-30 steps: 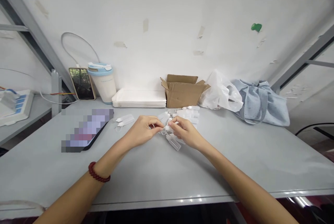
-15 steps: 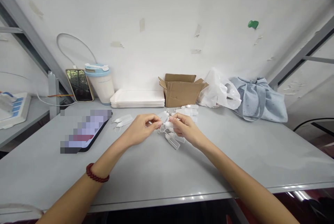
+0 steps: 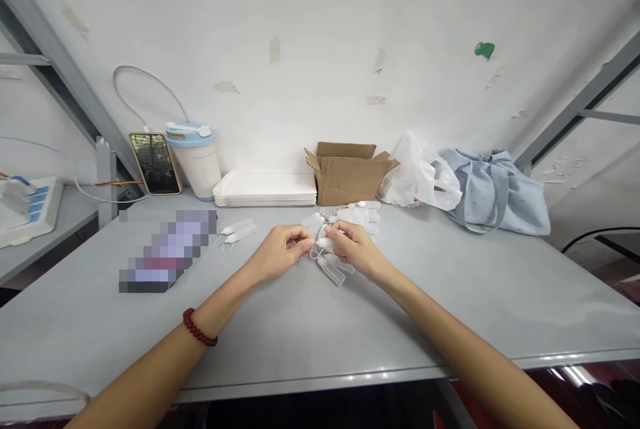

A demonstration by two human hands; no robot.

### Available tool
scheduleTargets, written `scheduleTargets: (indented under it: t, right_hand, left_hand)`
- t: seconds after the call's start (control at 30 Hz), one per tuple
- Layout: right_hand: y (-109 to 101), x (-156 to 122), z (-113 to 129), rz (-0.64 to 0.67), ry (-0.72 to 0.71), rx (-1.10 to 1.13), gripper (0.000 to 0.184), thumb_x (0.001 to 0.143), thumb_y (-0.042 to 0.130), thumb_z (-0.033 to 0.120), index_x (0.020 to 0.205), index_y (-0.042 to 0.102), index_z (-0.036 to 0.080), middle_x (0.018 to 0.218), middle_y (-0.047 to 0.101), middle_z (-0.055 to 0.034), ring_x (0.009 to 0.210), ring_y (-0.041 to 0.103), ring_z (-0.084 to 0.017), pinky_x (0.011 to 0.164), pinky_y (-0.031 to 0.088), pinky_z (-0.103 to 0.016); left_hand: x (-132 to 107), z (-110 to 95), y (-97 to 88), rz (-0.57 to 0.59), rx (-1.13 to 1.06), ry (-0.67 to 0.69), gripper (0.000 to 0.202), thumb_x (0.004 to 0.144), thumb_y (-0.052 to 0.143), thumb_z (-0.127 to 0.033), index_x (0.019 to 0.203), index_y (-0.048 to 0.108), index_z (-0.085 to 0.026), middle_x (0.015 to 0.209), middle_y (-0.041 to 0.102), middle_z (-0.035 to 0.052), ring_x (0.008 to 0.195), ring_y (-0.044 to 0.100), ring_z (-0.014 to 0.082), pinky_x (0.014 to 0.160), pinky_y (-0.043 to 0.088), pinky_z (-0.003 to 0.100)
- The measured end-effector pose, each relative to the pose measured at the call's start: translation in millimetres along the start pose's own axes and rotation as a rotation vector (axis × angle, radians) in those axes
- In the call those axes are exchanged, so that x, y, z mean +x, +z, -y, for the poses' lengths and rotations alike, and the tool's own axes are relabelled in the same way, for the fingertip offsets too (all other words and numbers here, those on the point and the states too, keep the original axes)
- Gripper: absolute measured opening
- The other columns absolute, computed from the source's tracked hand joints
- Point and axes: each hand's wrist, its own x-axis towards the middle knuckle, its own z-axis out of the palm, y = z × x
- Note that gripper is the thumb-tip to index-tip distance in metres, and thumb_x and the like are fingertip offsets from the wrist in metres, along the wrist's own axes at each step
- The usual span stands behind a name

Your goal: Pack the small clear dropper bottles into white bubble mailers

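Note:
Fingertips together, my left hand [image 3: 284, 252] is closed in a pinch just left of a thin white loop; what it pinches is hidden. Facing it, my right hand [image 3: 356, 247] is closed on a small plastic bottle whose white cap [image 3: 324, 243] points toward the left fingers. Below the hands lies another clear bottle [image 3: 331, 271] on the table. More such bottles [image 3: 369, 214] with white caps lie in a pile behind the right hand. Two bottles [image 3: 240, 231] lie apart, left of my left hand.
At the back of the grey table [image 3: 280, 335] stand an open cardboard box [image 3: 345, 179], stacked white trays [image 3: 265, 189], a tumbler [image 3: 195, 165] and a phone [image 3: 156, 162]. A white plastic bag [image 3: 417, 172] and a blue cloth bag [image 3: 505, 192] sit right. A blurred-out device [image 3: 173, 249] lies left.
My left hand has shifted slightly right and down, and its fingers have closed together. My right hand has barely moved. The view has shifted a little.

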Motion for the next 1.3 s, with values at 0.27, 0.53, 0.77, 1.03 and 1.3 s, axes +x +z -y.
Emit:
scheduleTargets:
  t: [0.27,0.53,0.77,1.03,1.3]
  right_hand:
    - [-1,-3,10,0.009,-0.006,0.002,0.037,0.076,0.056,0.048,0.063,0.036,0.02,0.051,0.02,0.0103,0.043,0.017,-0.004,0.041,0.014,-0.02]
    - [0,-1,9,-0.025,0.0,0.032,0.036,0.077,0.056,0.048,0.064,0.038,0.019,0.051,0.021,0.0102,0.042,0.018,-0.004,0.041,0.012,-0.02]
    - [-5,-1,6,-0.173,-0.116,-0.135,0.03,0.083,0.046,0.049,0.088,0.045,0.019,0.055,0.044,0.0069,0.047,0.037,-0.008,0.045,0.029,-0.021]
    - [-15,4,-4,-0.171,-0.272,-0.785,0.026,0.089,0.041,0.036,0.107,0.05,0.019,0.079,0.058,-0.0033,0.069,0.052,-0.016,0.061,0.038,-0.028]
    - [1,2,-17,-0.071,-0.414,-1.469,0.033,0.093,0.036,0.039,0.108,0.059,0.022,0.09,0.056,-0.0105,0.084,0.046,-0.022,0.062,0.034,-0.029]
  left_hand:
    - [4,4,-5.4,0.055,-0.087,0.018,0.033,0.082,0.048,-0.04,0.066,0.06,-0.014,0.065,0.06,0.0025,0.062,0.052,0.0129,0.062,0.045,0.025]
    - [7,7,-13.0,0.053,-0.155,-0.029,0.037,0.08,0.051,-0.047,0.07,0.063,-0.014,0.067,0.063,0.0037,0.06,0.055,0.0129,0.062,0.046,0.026]
    - [6,0,-24.8,-0.038,-0.129,-0.084,0.026,0.072,0.061,-0.039,0.068,0.065,-0.015,0.065,0.063,0.0022,0.059,0.054,0.012,0.06,0.044,0.025]
    - [6,12,-66.8,-0.406,0.084,-0.252,0.022,0.066,0.062,-0.034,0.057,0.064,-0.014,0.059,0.062,0.0035,0.056,0.055,0.0141,0.054,0.042,0.024]
    - [6,24,-76.8,-0.128,0.616,-0.483,0.024,0.065,0.048,-0.032,0.051,0.06,-0.016,0.05,0.058,0.0019,0.047,0.05,0.0148,0.046,0.032,0.025]
